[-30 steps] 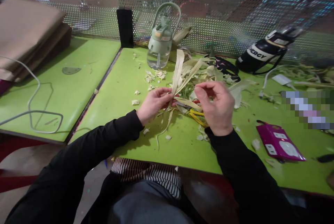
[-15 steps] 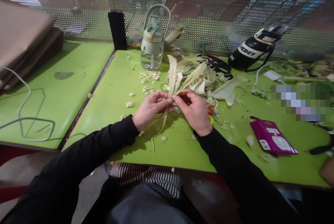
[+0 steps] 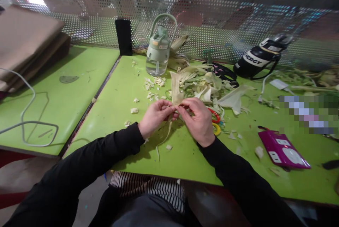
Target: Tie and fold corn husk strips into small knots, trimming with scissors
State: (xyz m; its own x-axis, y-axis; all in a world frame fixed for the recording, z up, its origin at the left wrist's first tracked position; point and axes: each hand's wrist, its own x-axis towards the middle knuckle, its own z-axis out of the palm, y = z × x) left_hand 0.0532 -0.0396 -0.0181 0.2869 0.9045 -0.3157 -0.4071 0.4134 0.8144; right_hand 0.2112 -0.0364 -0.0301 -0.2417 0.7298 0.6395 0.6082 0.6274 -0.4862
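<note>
Pale husk strip [image 3: 176,86] stands up from the fingertips, over the green table [image 3: 190,161]. Left hand [image 3: 156,118] pinches its lower end; right hand [image 3: 197,120] pinches right beside, thumbs meeting. Red handle loop [image 3: 218,115] just beside right hand. Husk pile [image 3: 208,91] behind, bottle [image 3: 158,52] farther back.

Pinching a pale husk strip [image 3: 175,85] upright between left hand [image 3: 155,117] and right hand [image 3: 198,121] — over a green table [image 3: 185,165], near loose husk scraps [image 3: 206,93], before a pale-green bottle [image 3: 158,53]
</note>
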